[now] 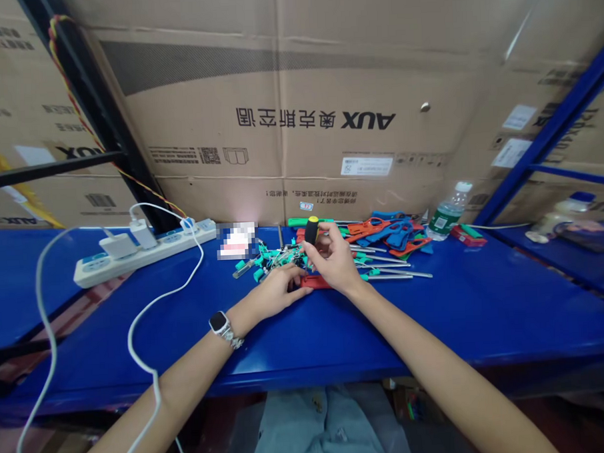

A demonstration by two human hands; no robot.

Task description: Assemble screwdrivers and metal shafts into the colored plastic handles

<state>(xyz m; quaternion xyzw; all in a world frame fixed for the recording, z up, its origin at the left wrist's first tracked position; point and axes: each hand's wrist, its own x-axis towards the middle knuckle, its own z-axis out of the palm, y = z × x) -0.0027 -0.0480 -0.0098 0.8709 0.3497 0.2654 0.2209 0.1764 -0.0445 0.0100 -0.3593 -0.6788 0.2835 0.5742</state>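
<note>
My right hand (333, 258) is closed around a screwdriver (311, 231) with a black and yellow handle, held nearly upright. Its tip is hidden behind my fingers. Below it, a red plastic piece (316, 282) lies flat on the blue table, and a metal rod extends to the right beyond my hand. My left hand (279, 287) grips the left end of this red piece with its fingers, pressing it to the table. Just behind both hands is a pile of small green and metal parts (273, 258). Several metal rods (388, 265) lie to the right.
A heap of orange and blue plastic pieces (395, 232) lies at the back right, near a water bottle (449, 212) and a small red box (468, 235). On the left stands a power strip (148, 253) with chargers and a loose white cable (131, 334). Cardboard (195, 71) walls the back.
</note>
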